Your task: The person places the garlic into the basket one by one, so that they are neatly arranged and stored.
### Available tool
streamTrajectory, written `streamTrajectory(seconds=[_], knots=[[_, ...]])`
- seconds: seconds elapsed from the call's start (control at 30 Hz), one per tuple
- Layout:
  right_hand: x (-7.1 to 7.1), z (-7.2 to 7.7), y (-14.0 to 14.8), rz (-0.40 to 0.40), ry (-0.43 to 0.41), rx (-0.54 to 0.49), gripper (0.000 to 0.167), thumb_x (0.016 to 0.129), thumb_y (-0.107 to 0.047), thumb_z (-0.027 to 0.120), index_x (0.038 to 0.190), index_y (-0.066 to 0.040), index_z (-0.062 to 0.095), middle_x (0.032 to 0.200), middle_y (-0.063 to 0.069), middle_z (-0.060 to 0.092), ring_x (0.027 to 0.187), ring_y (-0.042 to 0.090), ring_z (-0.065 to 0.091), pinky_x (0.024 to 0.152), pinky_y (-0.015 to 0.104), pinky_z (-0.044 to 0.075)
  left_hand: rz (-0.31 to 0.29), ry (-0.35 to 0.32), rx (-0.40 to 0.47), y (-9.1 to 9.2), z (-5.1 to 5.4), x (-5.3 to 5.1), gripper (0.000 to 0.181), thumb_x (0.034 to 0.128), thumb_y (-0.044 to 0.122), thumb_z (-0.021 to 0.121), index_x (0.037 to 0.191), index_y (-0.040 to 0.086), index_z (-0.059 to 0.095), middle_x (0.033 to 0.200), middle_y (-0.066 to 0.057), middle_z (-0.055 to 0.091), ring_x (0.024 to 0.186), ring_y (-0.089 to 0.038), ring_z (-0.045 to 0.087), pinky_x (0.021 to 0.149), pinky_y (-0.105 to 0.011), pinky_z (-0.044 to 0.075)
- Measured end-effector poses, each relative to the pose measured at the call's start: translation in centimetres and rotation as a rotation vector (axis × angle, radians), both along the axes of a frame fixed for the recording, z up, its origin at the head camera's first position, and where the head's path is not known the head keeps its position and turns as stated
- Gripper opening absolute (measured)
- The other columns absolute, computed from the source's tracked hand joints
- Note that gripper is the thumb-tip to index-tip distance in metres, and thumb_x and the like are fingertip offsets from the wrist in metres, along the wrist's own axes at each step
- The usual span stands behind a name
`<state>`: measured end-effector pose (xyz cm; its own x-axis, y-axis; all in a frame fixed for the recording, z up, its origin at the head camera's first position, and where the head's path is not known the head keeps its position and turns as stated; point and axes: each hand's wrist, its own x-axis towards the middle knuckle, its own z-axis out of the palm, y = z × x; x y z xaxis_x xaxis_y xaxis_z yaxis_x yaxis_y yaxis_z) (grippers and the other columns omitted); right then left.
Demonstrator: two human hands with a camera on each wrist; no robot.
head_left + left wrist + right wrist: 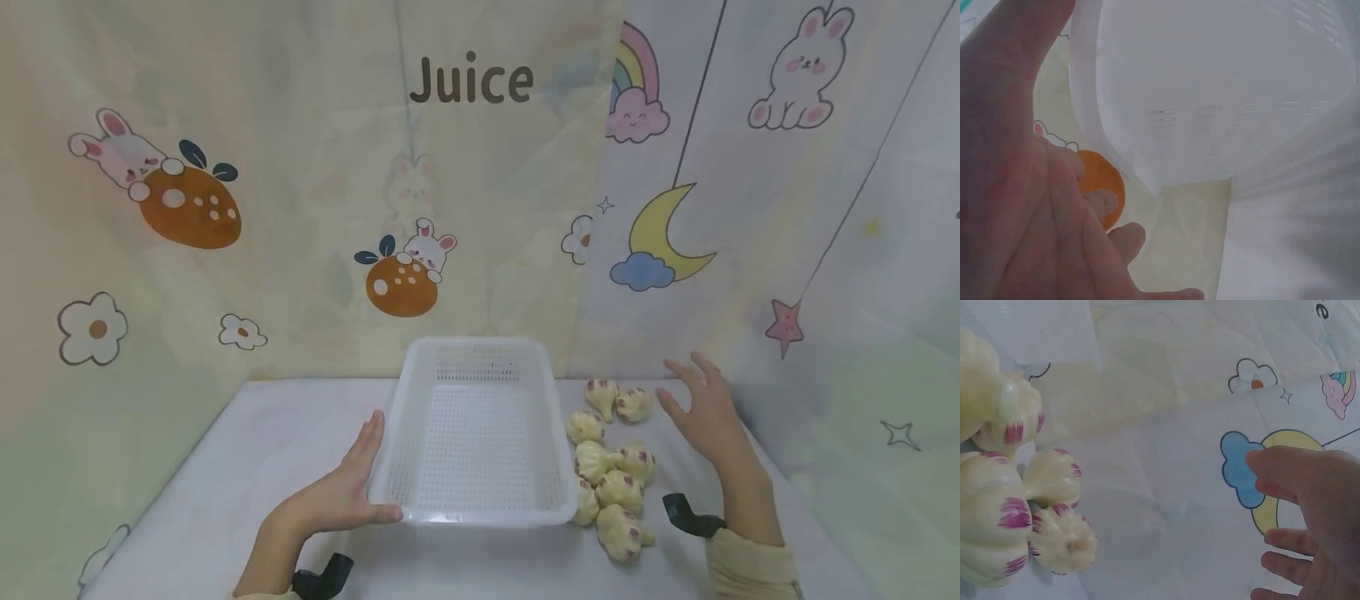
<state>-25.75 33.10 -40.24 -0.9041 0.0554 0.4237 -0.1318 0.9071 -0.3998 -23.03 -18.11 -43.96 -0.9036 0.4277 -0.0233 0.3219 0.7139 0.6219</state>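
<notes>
A white perforated plastic basket (480, 442) stands on the table, its mesh floor visible in the head view. Beside its left wall is my left hand (337, 492), fingers extended and thumb at the near-left corner of the rim. In the left wrist view the fingers of that hand (1041, 206) lie apart from the basket wall (1210, 75). To the right of the basket lie several garlic bulbs (619, 492), cream with purple streaks. My right hand (708, 412) hovers right of the far garlic bulbs (633, 405), fingers spread and holding nothing; the right wrist view shows the same.
A white-covered table (300, 442) extends left of the basket. Behind it hangs a printed cloth backdrop (315, 167) with cartoon rabbits, flowers and a moon. Dark wrist-worn devices (692, 517) sit at both wrists.
</notes>
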Motion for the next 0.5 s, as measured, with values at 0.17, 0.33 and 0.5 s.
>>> streamTrajectory(seconds=[0.17,0.33,0.5], knots=[[-1.6,-1.3,0.8,0.011,-0.093,-0.029,0.057,0.096,-0.032,0.054,0.143,-0.005,0.037,0.149,0.032,0.018,0.131,0.056,0.024,0.095,0.073,0.027,0.002,-0.003,0.009,-0.3,-0.2,-0.1,0.137,0.0649,0.056,0.079,0.150,0.013,-0.019,0.159,-0.013,-0.015,0.146,-0.037,-0.008,0.112,-0.061,0.013],[-3.1,-2.9,1.8,0.056,-0.119,-0.050,0.060,0.096,-0.035,0.053,0.144,-0.003,0.036,0.146,0.034,0.023,0.131,0.055,0.025,0.099,0.070,0.025,-0.005,0.002,0.022,-0.5,-0.3,-0.2,0.139,0.0632,0.054,0.081,0.150,0.010,-0.018,0.159,-0.014,-0.014,0.146,-0.037,-0.007,0.113,-0.059,0.011],[-4.2,-4.7,3.1,0.133,-0.106,-0.085,0.059,0.096,-0.031,0.056,0.142,0.001,0.038,0.144,0.032,0.031,0.131,0.052,0.027,0.101,0.068,0.025,-0.011,-0.015,0.033,-0.4,-0.3,-0.2,0.139,0.0633,0.053,0.081,0.150,0.009,-0.018,0.159,-0.016,-0.013,0.146,-0.037,-0.007,0.113,-0.059,0.010]])
